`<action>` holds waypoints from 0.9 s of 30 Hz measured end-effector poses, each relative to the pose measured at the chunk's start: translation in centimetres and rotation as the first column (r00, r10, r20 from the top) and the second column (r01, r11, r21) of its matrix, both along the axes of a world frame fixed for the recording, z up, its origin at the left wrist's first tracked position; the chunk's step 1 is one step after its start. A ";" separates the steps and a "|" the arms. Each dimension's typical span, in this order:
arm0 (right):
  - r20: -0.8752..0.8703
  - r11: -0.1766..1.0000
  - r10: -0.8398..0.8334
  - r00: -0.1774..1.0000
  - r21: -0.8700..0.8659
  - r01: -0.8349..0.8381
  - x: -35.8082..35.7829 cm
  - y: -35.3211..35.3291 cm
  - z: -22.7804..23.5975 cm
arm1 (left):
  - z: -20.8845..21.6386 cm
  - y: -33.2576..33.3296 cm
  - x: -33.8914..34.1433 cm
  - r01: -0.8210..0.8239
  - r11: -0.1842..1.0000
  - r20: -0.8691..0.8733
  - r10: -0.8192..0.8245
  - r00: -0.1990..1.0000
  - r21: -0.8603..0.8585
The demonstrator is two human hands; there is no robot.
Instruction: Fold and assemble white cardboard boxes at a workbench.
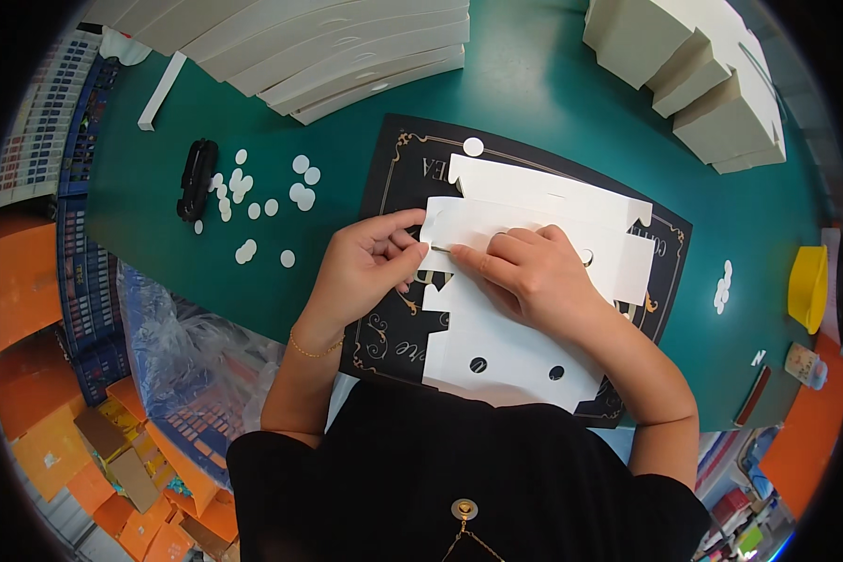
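A flat white cardboard box blank (510, 323) with tabs, slots and round holes lies on a black placemat (384, 318) with gold ornament. At its upper left tab, my left hand (361, 267) is closed, thumb and index finger pinching the tab's edge. My right hand (539, 276) lies palm down on the blank, its index finger stretched toward the same tab beside a short slit. The other fingers of that hand are bent and rest on the cardboard. Its palm hides part of the blank's middle.
Stacked white cardboard blanks (347, 47) stand at the back left, folded white boxes (731, 117) at the back right. Loose white discs (300, 194) and a black tool-like object (197, 180) lie on the green table (525, 66). A yellow container (806, 288) is at the right edge.
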State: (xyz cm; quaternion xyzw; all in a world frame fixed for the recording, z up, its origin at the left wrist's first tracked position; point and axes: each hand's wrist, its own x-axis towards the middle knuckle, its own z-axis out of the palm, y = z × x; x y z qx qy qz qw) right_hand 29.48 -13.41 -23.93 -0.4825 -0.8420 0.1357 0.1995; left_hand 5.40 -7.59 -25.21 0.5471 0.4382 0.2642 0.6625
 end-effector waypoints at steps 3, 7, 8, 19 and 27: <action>0.010 1.000 -0.009 1.000 0.009 0.008 0.3 -0.2 -0.1 | 0.1 -0.1 0.5 -0.013 0.999 0.004 0.012 1.000 0.034; -0.022 0.997 -0.068 0.997 -0.039 0.067 1.4 -0.7 0.3 | 0.3 0.6 0.9 0.054 0.998 0.028 -0.055 0.998 0.006; -0.106 0.997 -0.051 0.993 -0.064 0.044 1.7 -1.3 0.4 | 0.7 0.7 0.4 0.011 1.000 -0.033 -0.012 0.999 -0.012; -0.666 0.723 -0.667 0.334 -0.471 0.505 5.0 -11.6 0.7 | 6.7 0.4 9.9 0.562 0.776 -0.203 -0.524 0.827 0.285; -0.554 0.713 -0.687 0.471 -0.387 0.584 8.5 -9.6 3.6 | 3.5 -1.2 14.5 0.403 0.902 0.130 -0.423 0.897 0.155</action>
